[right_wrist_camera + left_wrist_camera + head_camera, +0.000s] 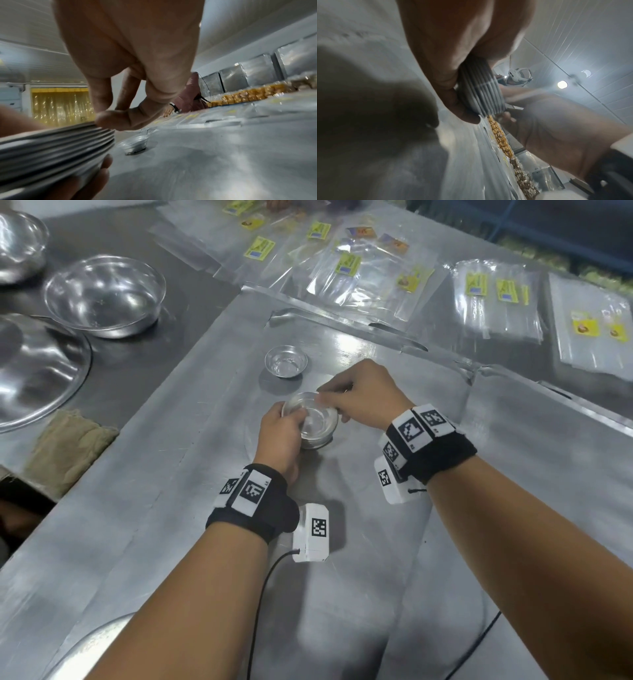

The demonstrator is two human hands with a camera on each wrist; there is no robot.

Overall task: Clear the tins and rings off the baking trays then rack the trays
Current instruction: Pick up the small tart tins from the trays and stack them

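Note:
A nested stack of small round metal tins (317, 422) sits just over the large flat baking tray (205, 508) at the table's middle. My left hand (286, 428) grips the stack's left side, fingers curled round its ribbed rims (479, 93). My right hand (337, 402) pinches the top rim at the far right; in the right wrist view its fingertips (109, 119) press on the stacked rims (56, 146). One single tin (286, 361) stands alone on the tray a little beyond the stack, also seen as the lone tin (134, 144).
Steel bowls (104, 296) and a wide pan (34, 371) stand at the left, with a folded cloth (68, 443) below them. Clear labelled bags (370, 268) cover the far side. A second tray (548, 457) lies to the right. Another person's hand (167, 112) works far off.

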